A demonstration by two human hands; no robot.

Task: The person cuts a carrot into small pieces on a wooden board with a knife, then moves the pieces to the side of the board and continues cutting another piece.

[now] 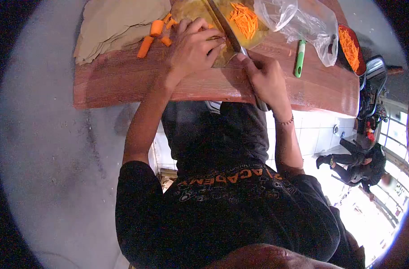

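My right hand (269,78) is closed around the handle of a large kitchen knife (229,33), whose blade slants up and left across a round yellowish cutting board (222,58). Beside the blade, my left hand (195,47) presses down with bent fingers on a carrot, mostly hidden; a bit of orange shows at the fingertips. Thin carrot strips (244,21) lie in a pile on the board, right of the blade. Left of my left hand are carrot chunks (156,28) and a longer carrot piece (145,47).
A brown paper or cardboard sheet (119,27) covers the wooden table (124,85) at left. To the right lie a green-handled tool (300,58), a clear plastic bag (310,29) and a red tray (359,67) of carrot strips. A person (366,163) sits further right.
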